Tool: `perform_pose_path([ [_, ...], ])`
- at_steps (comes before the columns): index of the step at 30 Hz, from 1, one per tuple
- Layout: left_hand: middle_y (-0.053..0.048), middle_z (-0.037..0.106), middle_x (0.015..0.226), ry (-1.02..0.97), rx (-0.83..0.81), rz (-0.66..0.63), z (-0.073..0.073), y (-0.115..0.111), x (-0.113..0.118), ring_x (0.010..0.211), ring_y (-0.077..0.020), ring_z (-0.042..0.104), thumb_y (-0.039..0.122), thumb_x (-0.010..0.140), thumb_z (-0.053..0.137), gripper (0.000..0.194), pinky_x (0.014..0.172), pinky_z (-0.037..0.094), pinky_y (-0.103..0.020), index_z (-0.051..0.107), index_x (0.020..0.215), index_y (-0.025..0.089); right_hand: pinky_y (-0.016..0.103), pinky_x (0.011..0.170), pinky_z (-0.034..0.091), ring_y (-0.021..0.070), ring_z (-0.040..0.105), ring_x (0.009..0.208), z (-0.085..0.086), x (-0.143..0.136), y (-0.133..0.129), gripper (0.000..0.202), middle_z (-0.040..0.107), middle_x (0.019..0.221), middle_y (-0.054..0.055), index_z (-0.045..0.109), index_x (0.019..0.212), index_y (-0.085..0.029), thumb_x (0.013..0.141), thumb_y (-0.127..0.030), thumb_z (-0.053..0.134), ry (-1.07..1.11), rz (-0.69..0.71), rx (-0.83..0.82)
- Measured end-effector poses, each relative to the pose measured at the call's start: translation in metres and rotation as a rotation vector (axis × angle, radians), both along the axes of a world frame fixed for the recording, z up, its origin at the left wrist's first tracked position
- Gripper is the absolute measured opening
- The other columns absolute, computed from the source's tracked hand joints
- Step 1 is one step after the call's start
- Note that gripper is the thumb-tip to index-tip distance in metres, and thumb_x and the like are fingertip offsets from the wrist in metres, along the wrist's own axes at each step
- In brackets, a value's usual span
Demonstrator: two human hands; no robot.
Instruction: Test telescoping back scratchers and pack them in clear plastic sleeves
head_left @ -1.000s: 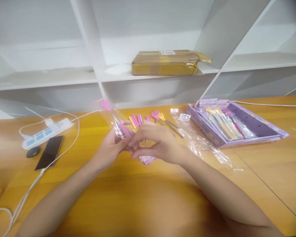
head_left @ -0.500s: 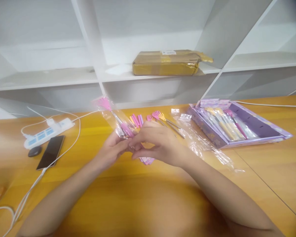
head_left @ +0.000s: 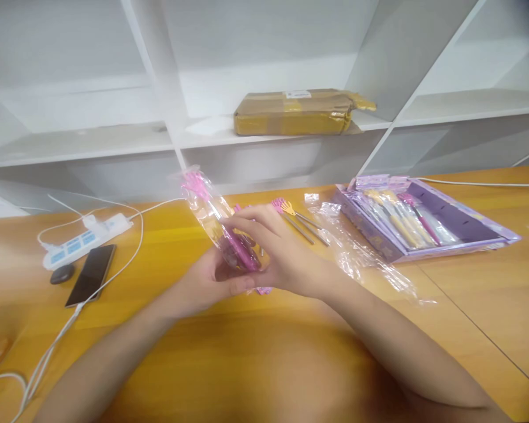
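A pink back scratcher [head_left: 243, 254] with a hand-shaped head lies inside a clear plastic sleeve [head_left: 205, 214], its head tilted up and away to the left. My left hand [head_left: 205, 285] is closed around the lower part of the sleeve. My right hand [head_left: 286, 252] grips the same packaged scratcher from the right, fingers over the handle and thumb near its lower end. Behind my right hand lie pink and yellow scratcher heads [head_left: 287, 207] on metal rods. My hands largely hide small pink pieces and a patterned purple item on the table.
Crumpled clear sleeves [head_left: 348, 247] lie right of my hands, beside a purple display box [head_left: 467, 217] holding several packaged scratchers. At left are a power strip [head_left: 88, 238], a phone [head_left: 91, 275], a black mouse-like object [head_left: 62, 274] and white cables. A taped carton [head_left: 293, 114] rests on the shelf.
The scratcher has slid deeper into view between my hands, its pink handle now lower and nearer me. My right fingers have opened from a pinch to spread along the sleeve.
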State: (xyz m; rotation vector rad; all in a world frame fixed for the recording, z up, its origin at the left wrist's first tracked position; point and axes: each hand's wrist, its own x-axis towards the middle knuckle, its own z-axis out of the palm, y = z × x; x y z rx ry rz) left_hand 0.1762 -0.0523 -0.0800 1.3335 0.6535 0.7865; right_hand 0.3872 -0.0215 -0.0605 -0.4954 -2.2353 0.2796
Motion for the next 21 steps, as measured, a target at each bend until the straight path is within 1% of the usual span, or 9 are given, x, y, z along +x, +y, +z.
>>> perform_pose_path([
  [2,-0.006,0.070,0.108,0.010,0.001,-0.001,-0.001,0.000,0.000,0.101,-0.0232,0.071,0.036,0.094,0.080,0.036,0.086,0.058,-0.036,0.062,0.120,0.019,0.048,0.114,0.048,0.0296,0.050,0.134,-0.001,0.000,0.000,0.092,0.050,0.145,0.012,0.040,0.160,-0.030,0.084,-0.046,0.088,-0.010,-0.007,-0.027],
  [5,-0.007,0.071,0.116,0.035,0.018,-0.021,-0.003,0.000,-0.002,0.111,-0.0239,0.067,0.040,0.098,0.074,0.036,0.095,0.055,-0.037,0.066,0.126,0.021,0.053,0.120,0.045,0.0341,0.044,0.142,0.001,0.002,-0.002,0.119,0.042,0.153,0.014,0.026,0.168,-0.031,0.074,-0.063,0.091,-0.061,-0.031,-0.084],
  [8,-0.007,0.069,0.126,0.062,0.026,-0.055,-0.005,-0.001,-0.002,0.119,-0.0242,0.063,0.040,0.100,0.072,0.040,0.103,0.051,-0.038,0.064,0.136,0.024,0.059,0.125,0.040,0.0391,0.034,0.151,0.002,0.004,-0.005,0.136,0.031,0.161,0.017,0.009,0.173,-0.029,0.071,-0.070,0.089,-0.120,-0.058,-0.124],
  [10,-0.007,0.070,0.122,0.092,0.033,-0.090,-0.006,-0.002,-0.001,0.116,-0.0232,0.064,0.039,0.100,0.072,0.040,0.101,0.051,-0.037,0.063,0.135,0.023,0.063,0.127,0.035,0.0419,0.027,0.156,0.001,0.005,-0.007,0.141,0.023,0.167,0.018,0.001,0.174,-0.029,0.072,-0.073,0.087,-0.142,-0.067,-0.119],
  [14,-0.005,0.072,0.105,0.126,0.003,-0.178,-0.008,-0.001,0.001,0.099,-0.0207,0.067,0.043,0.098,0.074,0.037,0.092,0.052,-0.036,0.063,0.125,0.020,0.070,0.130,0.025,0.0464,0.015,0.162,-0.001,0.006,-0.009,0.149,0.011,0.172,0.021,-0.012,0.173,-0.027,0.071,-0.075,0.086,-0.192,-0.054,-0.132],
  [17,-0.008,0.074,0.110,0.098,-0.054,-0.227,-0.010,0.002,0.001,0.103,-0.0228,0.069,0.044,0.097,0.075,0.041,0.094,0.053,-0.038,0.063,0.129,0.020,0.072,0.130,0.021,0.0484,0.008,0.164,0.000,0.007,-0.009,0.156,0.002,0.174,0.021,-0.016,0.172,-0.027,0.067,-0.076,0.088,-0.216,-0.050,-0.186],
  [21,-0.009,0.073,0.124,0.016,-0.089,-0.262,-0.015,0.005,-0.001,0.114,-0.0238,0.070,0.039,0.096,0.078,0.048,0.097,0.054,-0.037,0.062,0.139,0.024,0.068,0.131,0.024,0.0472,0.002,0.166,0.005,0.011,-0.009,0.158,-0.005,0.176,0.018,-0.017,0.172,-0.030,0.064,-0.080,0.087,-0.189,-0.026,-0.236],
])
